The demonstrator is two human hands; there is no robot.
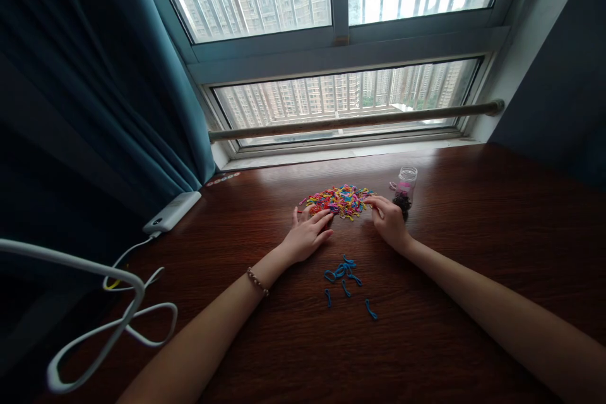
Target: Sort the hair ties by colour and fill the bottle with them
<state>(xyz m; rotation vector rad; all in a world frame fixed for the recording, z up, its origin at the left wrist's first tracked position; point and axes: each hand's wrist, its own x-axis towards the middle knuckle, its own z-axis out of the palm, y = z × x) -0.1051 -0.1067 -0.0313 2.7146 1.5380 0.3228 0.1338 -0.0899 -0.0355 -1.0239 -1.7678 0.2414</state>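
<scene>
A heap of small multicoloured elastic hair ties (348, 201) lies on the brown wooden table. My left hand (307, 237) rests at the heap's near left edge, fingers spread and the tips touching the ties. At the right edge, my right hand (389, 222) has its thumb and index finger drawn together among the ties. What is between those fingertips is too small to make out. Closer to me, several blue hair ties (341, 271) lie loosely grouped, a few of them apart from the rest.
Just beyond my right hand stands a clear jar (407, 182) with a dark bunched item (402, 202) against it. A white power bank (173, 211) lies at the left, with a thick white cable (95, 259) looping in the foreground. A blue curtain (156, 95) and a window rail (360, 121) border the table (473, 214).
</scene>
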